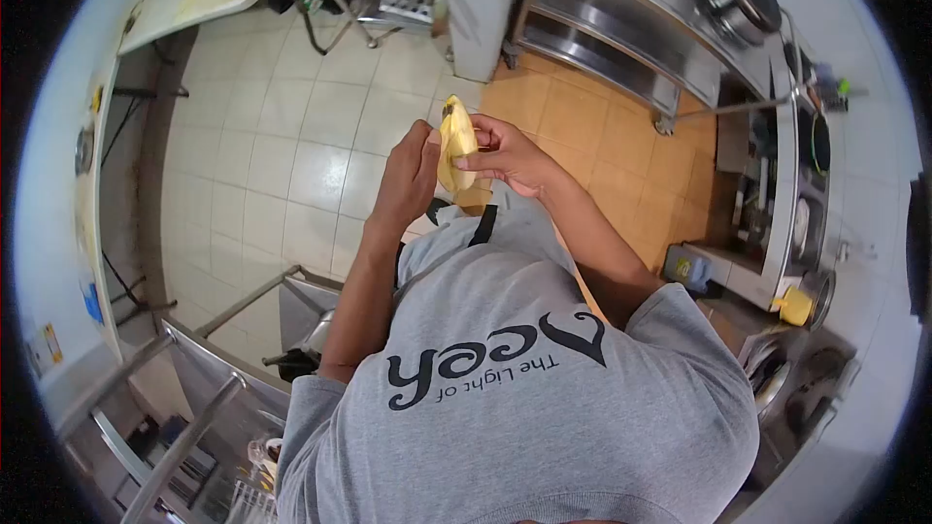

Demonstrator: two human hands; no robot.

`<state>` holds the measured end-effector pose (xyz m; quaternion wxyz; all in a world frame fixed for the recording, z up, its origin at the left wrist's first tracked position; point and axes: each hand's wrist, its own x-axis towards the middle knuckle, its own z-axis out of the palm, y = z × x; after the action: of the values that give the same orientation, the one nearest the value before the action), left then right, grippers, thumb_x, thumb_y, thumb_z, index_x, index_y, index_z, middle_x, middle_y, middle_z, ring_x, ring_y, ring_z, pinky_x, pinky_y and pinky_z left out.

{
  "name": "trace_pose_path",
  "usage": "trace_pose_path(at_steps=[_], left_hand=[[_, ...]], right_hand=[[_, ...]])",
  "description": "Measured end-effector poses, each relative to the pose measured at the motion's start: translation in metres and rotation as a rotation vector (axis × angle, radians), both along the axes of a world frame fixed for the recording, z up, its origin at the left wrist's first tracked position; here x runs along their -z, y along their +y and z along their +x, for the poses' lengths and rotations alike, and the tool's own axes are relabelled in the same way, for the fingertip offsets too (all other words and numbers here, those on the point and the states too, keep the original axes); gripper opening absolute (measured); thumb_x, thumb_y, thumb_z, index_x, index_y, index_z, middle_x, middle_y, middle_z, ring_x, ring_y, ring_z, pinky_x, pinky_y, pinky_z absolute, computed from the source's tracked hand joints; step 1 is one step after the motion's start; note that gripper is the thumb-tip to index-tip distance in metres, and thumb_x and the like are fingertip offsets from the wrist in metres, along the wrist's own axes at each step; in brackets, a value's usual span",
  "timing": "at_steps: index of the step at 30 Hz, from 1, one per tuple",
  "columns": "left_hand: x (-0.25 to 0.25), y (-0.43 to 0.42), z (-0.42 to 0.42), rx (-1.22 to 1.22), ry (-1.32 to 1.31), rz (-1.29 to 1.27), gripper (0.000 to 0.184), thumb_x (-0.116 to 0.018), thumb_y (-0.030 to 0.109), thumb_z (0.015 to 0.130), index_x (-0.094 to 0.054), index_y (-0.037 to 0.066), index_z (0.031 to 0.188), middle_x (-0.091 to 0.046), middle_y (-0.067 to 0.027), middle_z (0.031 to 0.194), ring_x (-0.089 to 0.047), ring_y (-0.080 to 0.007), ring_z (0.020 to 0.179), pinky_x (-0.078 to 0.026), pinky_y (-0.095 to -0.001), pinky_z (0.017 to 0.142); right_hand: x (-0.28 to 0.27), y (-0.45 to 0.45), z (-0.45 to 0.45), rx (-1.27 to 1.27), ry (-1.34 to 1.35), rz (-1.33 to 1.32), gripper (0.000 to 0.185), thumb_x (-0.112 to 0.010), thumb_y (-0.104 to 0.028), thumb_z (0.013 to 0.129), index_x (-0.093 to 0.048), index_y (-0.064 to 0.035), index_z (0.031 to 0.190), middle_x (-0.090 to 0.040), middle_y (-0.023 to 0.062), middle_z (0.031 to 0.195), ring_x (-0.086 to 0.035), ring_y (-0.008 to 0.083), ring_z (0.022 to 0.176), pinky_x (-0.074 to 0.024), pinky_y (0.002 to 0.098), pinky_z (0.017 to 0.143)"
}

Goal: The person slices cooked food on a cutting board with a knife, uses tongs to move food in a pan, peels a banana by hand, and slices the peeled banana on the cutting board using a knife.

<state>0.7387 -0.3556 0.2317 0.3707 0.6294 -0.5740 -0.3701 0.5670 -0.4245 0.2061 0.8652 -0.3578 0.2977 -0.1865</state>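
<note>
Yellow fruit-like item [459, 136] is being gripped at 12 o'clock, above tiled floor [252, 126]: left hand [408, 175] at its 9, right hand [516, 157] at its 3, fingers of both closed against it. Dropping is being risked through uneven pressure.

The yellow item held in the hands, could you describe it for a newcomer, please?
Look above the grey shirt to the left hand and right hand. Between them is the elongated yellow item, set apart from the pale floor tiles by its colour and a dark patch.
</note>
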Motion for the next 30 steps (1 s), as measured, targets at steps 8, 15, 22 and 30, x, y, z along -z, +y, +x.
trace_pose_path(at_steps=[8, 15, 22, 30], left_hand=[[0.003, 0.011, -0.117, 0.056, -0.033, 0.007, 0.035, -0.042, 0.031, 0.099, -0.044, 0.000, 0.083, -0.048, -0.0147, 0.070, -0.050, -0.0261, 0.065, -0.041, -0.0376, 0.060], [0.016, 0.034, -0.228, -0.066, 0.178, 0.224, 0.041, -0.043, 0.039, 0.098, -0.046, 0.001, 0.084, -0.049, -0.0075, 0.069, -0.047, -0.0141, 0.065, -0.040, -0.0316, 0.058], [0.032, 0.081, -0.282, -0.174, 0.121, 0.115, 0.031, -0.041, 0.027, 0.100, -0.045, 0.000, 0.085, -0.052, -0.0180, 0.066, -0.053, -0.0330, 0.061, -0.040, -0.0410, 0.056], [0.016, 0.140, -0.276, -0.099, -0.198, 0.049, 0.023, -0.047, 0.018, 0.095, -0.044, 0.000, 0.082, -0.049, -0.0203, 0.064, -0.050, -0.0386, 0.058, -0.037, -0.0445, 0.054]], right_hand=[[0.009, 0.008, -0.109, 0.070, -0.038, 0.024, 0.062, -0.076, -0.002, 0.074, -0.044, -0.0053, 0.127, -0.057, 0.0058, 0.115, -0.058, 0.0148, 0.102, -0.0513, 0.0280, 0.081], [0.020, 0.020, -0.209, 0.032, 0.242, -0.496, 0.070, -0.085, -0.013, 0.064, -0.044, -0.0011, 0.120, -0.055, 0.0104, 0.111, -0.057, 0.0195, 0.099, -0.0485, 0.0299, 0.084], [0.013, 0.052, -0.254, -0.147, 0.200, -0.325, 0.074, -0.083, -0.005, 0.063, -0.040, -0.0017, 0.124, -0.052, 0.0083, 0.113, -0.051, 0.0188, 0.110, -0.0465, 0.0324, 0.092], [0.020, 0.097, -0.257, -0.333, -0.117, 0.141, 0.070, -0.077, -0.007, 0.068, -0.042, -0.0058, 0.128, -0.050, 0.0075, 0.120, -0.052, 0.0177, 0.108, -0.0468, 0.0317, 0.093]])
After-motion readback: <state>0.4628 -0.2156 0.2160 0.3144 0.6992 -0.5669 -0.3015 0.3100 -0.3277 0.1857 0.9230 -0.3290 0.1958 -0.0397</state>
